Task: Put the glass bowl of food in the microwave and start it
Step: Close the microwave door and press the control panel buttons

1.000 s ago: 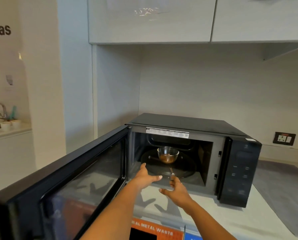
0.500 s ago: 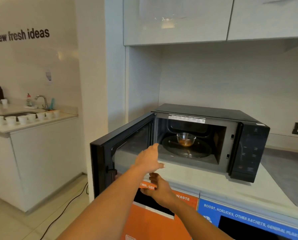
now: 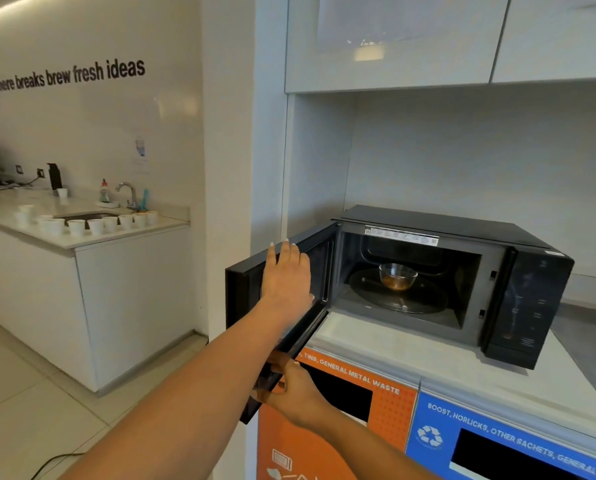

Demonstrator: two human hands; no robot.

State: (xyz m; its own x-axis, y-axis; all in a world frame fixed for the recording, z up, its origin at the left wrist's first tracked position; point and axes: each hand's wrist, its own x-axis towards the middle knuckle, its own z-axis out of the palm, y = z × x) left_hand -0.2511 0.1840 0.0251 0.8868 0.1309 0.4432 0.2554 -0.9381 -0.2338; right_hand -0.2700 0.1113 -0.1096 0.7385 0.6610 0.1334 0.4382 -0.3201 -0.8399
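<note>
Bowl [image 3: 397, 276]: clear glass, round, upright, mouth up; brown food in bottom; centred on round glass plate [image 3: 369, 292] inside microwave [image 3: 463, 268].
Door [image 3: 244, 299]: black, glossy, swung out toward camera-left.
L hand [image 3: 287, 276]: fingers spread flat vs door's inner face.
R hand [image 3: 295, 393]: fingers curled on door's lower edge.
Change: 0.5 s ago neither hand touched door; bowl same spot.

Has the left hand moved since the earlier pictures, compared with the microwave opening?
Yes. The left hand has moved left, away from the black microwave's opening, and now lies flat against the inner face of the open black door.
</note>
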